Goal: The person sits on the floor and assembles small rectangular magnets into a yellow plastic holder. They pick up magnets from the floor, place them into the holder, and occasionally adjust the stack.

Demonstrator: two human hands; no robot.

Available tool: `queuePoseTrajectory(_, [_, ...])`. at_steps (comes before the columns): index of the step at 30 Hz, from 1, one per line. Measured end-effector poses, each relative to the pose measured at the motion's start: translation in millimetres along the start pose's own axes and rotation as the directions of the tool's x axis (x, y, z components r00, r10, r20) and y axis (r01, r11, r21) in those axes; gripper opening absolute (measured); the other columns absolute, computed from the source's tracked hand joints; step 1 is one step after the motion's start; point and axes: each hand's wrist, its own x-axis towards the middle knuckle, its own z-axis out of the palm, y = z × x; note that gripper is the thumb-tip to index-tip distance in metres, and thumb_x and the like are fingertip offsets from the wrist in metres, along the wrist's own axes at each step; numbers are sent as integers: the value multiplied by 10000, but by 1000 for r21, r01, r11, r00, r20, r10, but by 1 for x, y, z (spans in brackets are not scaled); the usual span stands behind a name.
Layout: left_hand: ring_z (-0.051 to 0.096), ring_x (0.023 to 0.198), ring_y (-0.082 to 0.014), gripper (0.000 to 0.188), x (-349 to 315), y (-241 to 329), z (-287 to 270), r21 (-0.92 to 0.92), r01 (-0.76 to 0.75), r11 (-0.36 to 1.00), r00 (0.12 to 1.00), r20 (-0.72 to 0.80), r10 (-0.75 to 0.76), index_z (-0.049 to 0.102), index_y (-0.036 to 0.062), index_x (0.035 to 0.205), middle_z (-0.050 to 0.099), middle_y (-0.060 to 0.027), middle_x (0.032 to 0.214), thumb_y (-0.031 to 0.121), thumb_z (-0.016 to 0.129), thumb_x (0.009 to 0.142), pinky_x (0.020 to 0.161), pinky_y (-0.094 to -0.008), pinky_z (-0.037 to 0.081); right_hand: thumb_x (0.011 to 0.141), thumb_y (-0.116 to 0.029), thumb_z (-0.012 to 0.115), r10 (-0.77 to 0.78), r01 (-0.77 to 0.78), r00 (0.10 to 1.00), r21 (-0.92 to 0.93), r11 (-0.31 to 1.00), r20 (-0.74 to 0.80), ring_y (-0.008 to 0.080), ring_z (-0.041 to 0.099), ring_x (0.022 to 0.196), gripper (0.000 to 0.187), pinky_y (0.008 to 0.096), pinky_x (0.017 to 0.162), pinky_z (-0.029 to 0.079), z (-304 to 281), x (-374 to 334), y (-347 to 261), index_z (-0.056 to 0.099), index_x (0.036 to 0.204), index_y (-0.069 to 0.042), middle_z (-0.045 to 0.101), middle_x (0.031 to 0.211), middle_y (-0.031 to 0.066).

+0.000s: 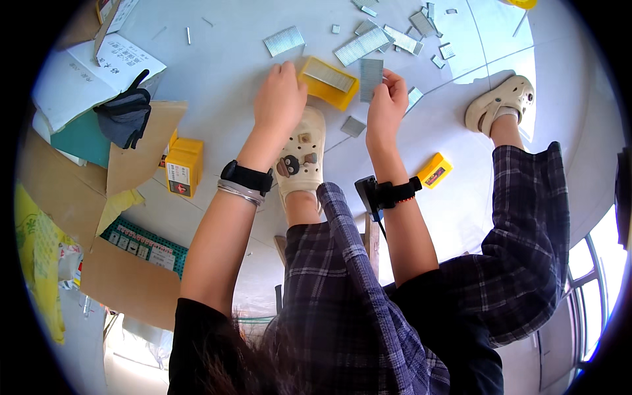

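Note:
My left hand (281, 99) is closed, its fingertips at the left end of an open yellow plastic box (339, 99) on the floor. Inside the box lies a row of silvery nail strips (329, 75). Just right of the box, my right hand (388, 108) pinches the edge of a flat grey nail strip (371, 80) between thumb and fingers. More nail strips (359, 47) are scattered beyond the box, some overlapping. A single strip (284, 41) rests beyond my left hand, and a short piece (353, 126) sits nearer me.
A closed yellow box (435, 170) lies right of my right wrist; another yellow box (184, 167) stands at the left. Beside it, an open cardboard carton (135, 276) contains a green crate (176, 253). A grey glove (125, 113) rests on the carton's flaps. My shoes (304, 148) flank the work.

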Motion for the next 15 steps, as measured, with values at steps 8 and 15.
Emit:
queuePoseTrajectory(8, [637, 833, -390, 281, -22, 18, -52, -182, -24, 983, 998, 59, 35, 533, -26, 1085, 641, -226, 877, 136, 544, 857, 705, -452, 502, 828, 51, 417, -162, 170, 975, -44, 984, 153, 107, 472, 710, 407, 261, 647, 421, -8, 4, -12, 579, 1187, -50, 555, 926, 53])
queuePoseTrajectory(15, [622, 674, -218, 285, -43, 9, -89, -268, 76, 960, 995, 85, -55, 640, 27, 1116, 653, -143, 769, 177, 587, 879, 614, -314, 489, 872, -52, 521, -301, 421, 826, -168, 891, 476, 270, 570, 818, 213, 333, 739, 464, 7, -23, -18, 695, 991, -28, 571, 1000, 138])
